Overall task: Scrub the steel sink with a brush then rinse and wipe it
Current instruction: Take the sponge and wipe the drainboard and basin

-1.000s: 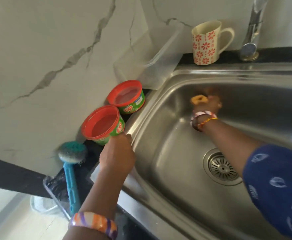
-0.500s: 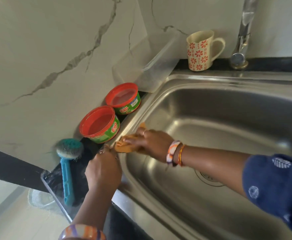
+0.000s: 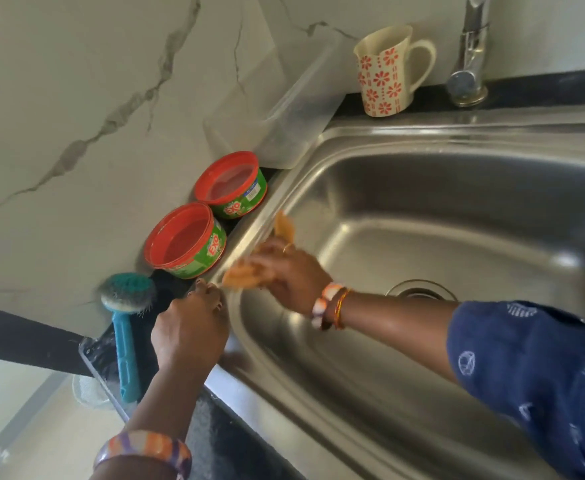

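Sink (image 3: 422,209) rim, left side, under my cloth (image 3: 246,271).
My right hand (image 3: 291,271) presses the blurred orange cloth there, fingers closed on it; my left hand (image 3: 188,332) rests curled on the rim, grip unclear. My arm hides part of the drain (image 3: 419,291).

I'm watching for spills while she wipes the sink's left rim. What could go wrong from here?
1. The right hand sweeps the orange cloth along the rim close to the nearer red-lidded tub; a wide stroke could knock it.
2. The left hand braces on the sink edge, which may be wet, so it could slip.
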Available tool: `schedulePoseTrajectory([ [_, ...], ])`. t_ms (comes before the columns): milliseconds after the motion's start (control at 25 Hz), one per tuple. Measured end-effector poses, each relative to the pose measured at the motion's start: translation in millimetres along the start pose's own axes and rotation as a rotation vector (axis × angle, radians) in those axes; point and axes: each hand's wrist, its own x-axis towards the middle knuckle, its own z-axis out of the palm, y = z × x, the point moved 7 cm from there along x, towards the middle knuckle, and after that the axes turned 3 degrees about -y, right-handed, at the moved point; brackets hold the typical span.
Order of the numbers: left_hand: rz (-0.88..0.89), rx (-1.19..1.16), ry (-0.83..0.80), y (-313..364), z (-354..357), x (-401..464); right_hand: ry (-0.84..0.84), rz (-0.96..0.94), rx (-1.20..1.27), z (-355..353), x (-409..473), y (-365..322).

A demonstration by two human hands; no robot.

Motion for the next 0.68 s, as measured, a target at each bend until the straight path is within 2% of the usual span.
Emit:
schedulePoseTrajectory([
  [80,-0.033,-0.021,0.007,0.7,-0.6,-1.2,-0.214,0.050,0.057,29.0,-27.5,-6.1],
  [160,-0.062,-0.030,0.010,1.4,0.1,-0.5,-0.457,0.131,-0.060,52.8,-43.1,8.0],
  [200,-0.064,-0.026,0.010,1.6,0.5,-0.4,-0.507,0.088,-0.152,58.0,-40.1,17.7],
  [240,-0.059,-0.019,0.014,2.1,0.1,-0.7,-0.534,-0.017,-0.258,52.8,-32.6,22.0],
  [320,-0.046,-0.007,0.023,3.1,-0.1,-1.2,-0.377,-0.313,-0.504,29.8,-7.1,32.2],
  [360,-0.042,-0.002,0.027,3.1,-0.2,-1.3,-0.362,-0.391,-0.605,25.7,0.3,43.9],
  [400,-0.043,0.004,0.033,3.2,-0.3,-1.4,-0.377,-0.365,-0.682,17.5,6.4,55.2],
  [440,-0.047,0.012,0.039,3.0,-0.3,-1.4,-0.423,-0.295,-0.744,10.9,11.0,73.0],
  [520,-0.044,0.024,0.041,3.6,-0.4,-3.3,-0.396,-0.042,-0.819,-22.0,20.2,109.2],
  [640,-0.045,0.026,0.060,7.1,-2.8,-3.5,-0.154,0.572,-0.639,-74.9,5.1,170.5],
  [680,-0.051,0.032,0.059,7.2,-2.5,-3.0,-0.089,0.635,-0.611,-73.9,1.3,173.4],
])
